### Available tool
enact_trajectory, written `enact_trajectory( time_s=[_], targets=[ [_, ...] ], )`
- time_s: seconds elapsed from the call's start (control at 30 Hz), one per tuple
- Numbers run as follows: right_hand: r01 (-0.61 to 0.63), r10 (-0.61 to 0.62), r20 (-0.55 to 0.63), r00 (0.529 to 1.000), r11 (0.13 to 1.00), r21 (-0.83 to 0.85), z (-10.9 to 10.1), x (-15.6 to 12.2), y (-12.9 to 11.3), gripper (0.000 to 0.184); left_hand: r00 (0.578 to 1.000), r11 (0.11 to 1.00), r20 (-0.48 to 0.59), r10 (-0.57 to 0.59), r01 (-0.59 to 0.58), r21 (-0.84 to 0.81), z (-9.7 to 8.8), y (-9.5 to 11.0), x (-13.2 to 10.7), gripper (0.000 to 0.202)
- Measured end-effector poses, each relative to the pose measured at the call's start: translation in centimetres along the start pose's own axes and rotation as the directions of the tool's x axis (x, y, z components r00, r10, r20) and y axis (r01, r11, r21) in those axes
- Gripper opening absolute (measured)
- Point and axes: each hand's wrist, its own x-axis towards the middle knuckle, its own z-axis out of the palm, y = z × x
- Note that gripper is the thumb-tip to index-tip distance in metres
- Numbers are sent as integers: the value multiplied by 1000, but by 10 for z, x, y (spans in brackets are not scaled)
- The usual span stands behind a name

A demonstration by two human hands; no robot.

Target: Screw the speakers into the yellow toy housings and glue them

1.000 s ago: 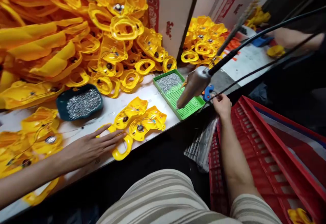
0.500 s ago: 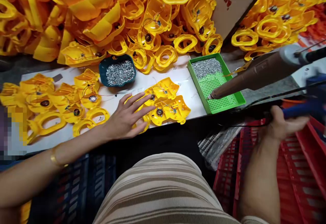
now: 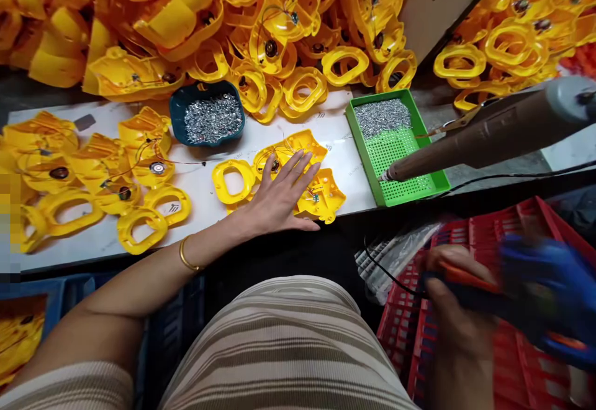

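Two yellow shells (image 3: 328, 189) on the counter (image 3: 201, 194) already carry wiring; work on them looks unfinished, and a heap (image 3: 179, 22) lies behind. The left hand (image 3: 274, 204), fingers spread, is over these two, though contact is hard to tell; the right hand (image 3: 459, 301), blurred, wraps around a blue tool (image 3: 549, 295) apart from them
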Motion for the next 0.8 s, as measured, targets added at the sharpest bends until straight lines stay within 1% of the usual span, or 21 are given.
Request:
enact_trajectory(
  time_s=[0.03, 0.07, 0.1, 0.13, 0.2, 0.3, 0.43, 0.5, 0.7, 0.8],
  targets=[
    [-13, 14, 51, 999, 1000, -14, 5, -1, 2, 28, 999, 1000, -36, 1, -1, -6, 2, 3, 2, 107],
    [-37, 36, 109, 993, 999, 13, 10, -2, 4, 27, 997, 1000, -78, -8, 7, -10, 5, 7, 5, 106],
    [-84, 72, 181, 981, 995, 61, 15, -1, 6, 27, 993, 1000, -116, -25, 23, -12, 8, 11, 9, 103],
    [-151, 121, 258, 959, 983, 103, 19, 0, 7, 27, 989, 999, -138, -45, 43, -14, 11, 16, 13, 101],
    [-278, 192, 392, 900, 944, 178, 24, 5, 9, 27, 988, 996, -126, -88, 86, -20, 15, 26, 18, 96],
    [-363, 223, 487, 844, 907, 215, 25, 12, 12, 26, 987, 989, -57, -148, 147, -19, 17, 34, 21, 92],
    [-450, 302, 523, 797, 875, 179, 20, 18, 15, 31, 985, 986, -23, -168, 169, -1, 17, 36, 19, 92],
    [-469, 328, 517, 791, 867, 169, 20, 19, 15, 32, 985, 985, -21, -173, 173, 3, 17, 37, 18, 92],
    [-480, 340, 533, 774, 866, 144, 20, 23, 14, 30, 983, 983, 4, -185, 185, 11, 15, 38, 18, 92],
    [-477, 337, 545, 768, 869, 135, 21, 26, 12, 31, 985, 985, -13, -175, 175, -1, 15, 38, 17, 91]
  ],
)
